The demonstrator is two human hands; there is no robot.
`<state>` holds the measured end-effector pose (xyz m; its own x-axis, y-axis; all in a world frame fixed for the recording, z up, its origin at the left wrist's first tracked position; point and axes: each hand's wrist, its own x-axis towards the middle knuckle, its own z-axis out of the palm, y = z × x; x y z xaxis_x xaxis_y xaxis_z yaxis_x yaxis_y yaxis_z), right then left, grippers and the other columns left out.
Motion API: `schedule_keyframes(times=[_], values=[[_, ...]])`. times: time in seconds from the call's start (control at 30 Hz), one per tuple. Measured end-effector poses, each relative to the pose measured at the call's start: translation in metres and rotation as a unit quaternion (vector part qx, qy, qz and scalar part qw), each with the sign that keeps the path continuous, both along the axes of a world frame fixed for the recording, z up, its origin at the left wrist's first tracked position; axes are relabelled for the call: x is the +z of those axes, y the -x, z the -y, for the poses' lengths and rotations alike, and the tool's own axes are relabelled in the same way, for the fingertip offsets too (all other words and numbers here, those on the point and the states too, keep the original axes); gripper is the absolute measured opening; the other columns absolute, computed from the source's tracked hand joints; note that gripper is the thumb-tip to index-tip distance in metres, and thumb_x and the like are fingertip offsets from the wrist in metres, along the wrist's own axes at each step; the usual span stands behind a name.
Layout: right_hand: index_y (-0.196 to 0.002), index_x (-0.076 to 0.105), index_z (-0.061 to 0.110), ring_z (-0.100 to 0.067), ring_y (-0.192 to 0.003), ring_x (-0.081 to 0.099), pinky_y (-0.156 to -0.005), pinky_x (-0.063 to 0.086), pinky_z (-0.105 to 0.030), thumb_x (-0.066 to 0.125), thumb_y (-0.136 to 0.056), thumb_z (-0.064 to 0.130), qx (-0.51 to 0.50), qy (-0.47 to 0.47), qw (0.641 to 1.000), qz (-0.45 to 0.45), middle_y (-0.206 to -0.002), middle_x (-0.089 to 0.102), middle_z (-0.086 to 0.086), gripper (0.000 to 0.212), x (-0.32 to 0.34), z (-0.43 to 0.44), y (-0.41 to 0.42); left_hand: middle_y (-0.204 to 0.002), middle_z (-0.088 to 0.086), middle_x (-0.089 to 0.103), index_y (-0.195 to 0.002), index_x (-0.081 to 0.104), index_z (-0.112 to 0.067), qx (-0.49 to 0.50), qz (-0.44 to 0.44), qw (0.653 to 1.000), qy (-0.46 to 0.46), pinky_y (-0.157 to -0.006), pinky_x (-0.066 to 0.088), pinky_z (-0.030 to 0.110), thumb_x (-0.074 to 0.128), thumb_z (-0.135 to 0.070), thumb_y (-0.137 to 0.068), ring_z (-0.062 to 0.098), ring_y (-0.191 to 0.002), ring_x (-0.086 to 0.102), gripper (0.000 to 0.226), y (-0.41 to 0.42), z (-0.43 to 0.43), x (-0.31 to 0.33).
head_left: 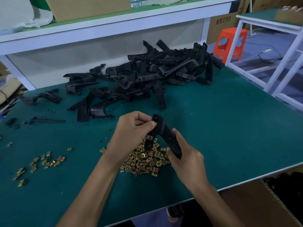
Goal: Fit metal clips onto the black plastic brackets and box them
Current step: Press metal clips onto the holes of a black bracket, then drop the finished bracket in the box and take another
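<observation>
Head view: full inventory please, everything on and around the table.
table: 1, green top, fills the view
bracket pile: many, black, far middle of table
clip pile: many, brass, near middle of table
loose clips: scattered, brass, near left of table
held bracket: 1, black, above clip pile
cardboard box: 1, brown, below table's near right edge
stool: 1, orange, floor far right
left hand: 1, pinches held bracket's upper end
right hand: 1, grips held bracket's lower end

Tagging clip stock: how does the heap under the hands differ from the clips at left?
The clip heap is dense, piled; the left clips are few, scattered. The left hand and right hand partly hide the clip heap; the left clips lie unobstructed. Both: brass-coloured, on the green mat.
</observation>
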<state>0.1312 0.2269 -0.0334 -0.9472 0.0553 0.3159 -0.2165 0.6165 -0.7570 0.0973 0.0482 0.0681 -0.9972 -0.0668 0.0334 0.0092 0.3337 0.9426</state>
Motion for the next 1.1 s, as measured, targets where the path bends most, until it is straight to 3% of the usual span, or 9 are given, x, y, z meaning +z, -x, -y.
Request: schedule_keyframes(times=[0.2,0.33,0.47,0.6,0.7,0.8,0.9,1.0,1.1], values=[[-0.149,0.045,0.031,-0.013,-0.079,0.069,-0.064,0.048,-0.025,0.070,-0.093,0.028,-0.021,0.026,0.999,0.002,-0.097,0.074,0.007,0.062,0.001,-0.002,0.001,-0.092,-0.014,0.077,-0.100,0.070,-0.030,0.012,-0.007,1.000,-0.022,-0.083,0.059,0.030,0.079,-0.027,-0.084,0.002,-0.088,0.073,0.018,-0.002,-0.023,-0.002],[-0.144,0.044,0.039,-0.009,-0.099,0.068,-0.079,0.053,-0.027,0.071,-0.093,0.032,-0.052,0.102,0.993,0.039,-0.113,0.072,0.011,0.058,0.007,-0.004,-0.006,-0.101,-0.027,0.068,-0.103,0.064,-0.044,-0.005,-0.081,0.994,0.078,-0.078,0.051,0.024,0.080,-0.033,-0.080,-0.006,-0.095,0.063,0.030,-0.006,-0.041,-0.004],[-0.146,0.038,0.047,0.004,-0.107,0.063,-0.084,0.051,-0.018,0.069,-0.091,0.038,-0.069,0.180,0.979,0.065,-0.120,0.067,0.021,0.064,0.009,-0.023,-0.050,-0.101,-0.033,0.064,-0.100,0.065,-0.048,-0.023,-0.106,0.986,0.129,-0.080,0.050,0.027,0.078,-0.030,-0.082,-0.008,-0.095,0.057,0.028,-0.014,-0.065,-0.009],[-0.138,0.051,0.046,0.001,-0.101,0.067,-0.087,0.053,-0.022,0.070,-0.090,0.031,-0.128,0.324,0.926,0.142,-0.111,0.071,0.019,0.053,0.001,-0.047,-0.110,-0.092,-0.024,0.069,-0.099,0.068,-0.041,-0.117,-0.063,0.984,0.121,-0.079,0.055,0.037,0.080,-0.020,-0.084,-0.002,-0.084,0.064,0.028,-0.028,-0.107,-0.019],[-0.119,0.068,0.031,-0.012,-0.077,0.067,-0.073,0.055,-0.030,0.068,-0.094,0.024,-0.177,0.373,0.888,0.201,-0.093,0.074,0.002,0.026,-0.004,-0.069,-0.153,-0.099,-0.024,0.068,-0.102,0.069,-0.038,-0.214,-0.060,0.966,0.135,-0.087,0.048,0.019,0.079,-0.021,-0.083,-0.003,-0.094,0.063,0.028,-0.049,-0.148,-0.028],[-0.105,0.073,0.019,-0.022,-0.068,0.062,-0.071,0.056,-0.044,0.068,-0.097,0.016,-0.252,0.385,0.864,0.205,-0.079,0.068,-0.010,0.010,-0.008,-0.091,-0.191,-0.103,-0.031,0.062,-0.110,0.065,-0.044,-0.302,-0.076,0.941,0.132,-0.080,0.035,-0.003,0.080,-0.023,-0.081,-0.016,-0.099,0.054,0.039,-0.076,-0.184,-0.032],[-0.103,0.073,0.012,-0.023,-0.063,0.063,-0.061,0.053,-0.032,0.073,-0.093,0.011,-0.329,0.446,0.819,0.150,-0.072,0.067,-0.007,0.010,0.002,-0.134,-0.208,-0.114,-0.039,0.055,-0.112,0.053,-0.063,-0.360,-0.087,0.920,0.130,-0.080,0.036,-0.002,0.078,-0.033,-0.081,-0.021,-0.105,0.049,0.050,-0.090,-0.199,-0.032],[-0.141,0.052,0.021,-0.014,-0.101,0.071,-0.086,0.054,-0.029,0.073,-0.093,0.020,-0.407,0.514,0.754,0.048,-0.123,0.070,0.001,0.052,0.011,-0.201,-0.204,-0.112,-0.044,0.054,-0.099,0.060,-0.058,-0.353,-0.091,0.923,0.121,-0.080,0.034,-0.004,0.076,-0.026,-0.082,-0.019,-0.101,0.052,0.040,-0.089,-0.196,-0.036],[-0.162,0.013,0.027,-0.014,-0.139,0.046,-0.102,0.044,-0.019,0.063,-0.100,0.019,-0.429,0.530,0.731,0.021,-0.162,0.034,-0.002,0.080,0.015,-0.245,-0.186,-0.110,-0.039,0.058,-0.099,0.067,-0.046,-0.329,-0.095,0.932,0.121,-0.080,0.033,-0.006,0.077,-0.014,-0.084,-0.015,-0.099,0.056,0.036,-0.083,-0.184,-0.042]])
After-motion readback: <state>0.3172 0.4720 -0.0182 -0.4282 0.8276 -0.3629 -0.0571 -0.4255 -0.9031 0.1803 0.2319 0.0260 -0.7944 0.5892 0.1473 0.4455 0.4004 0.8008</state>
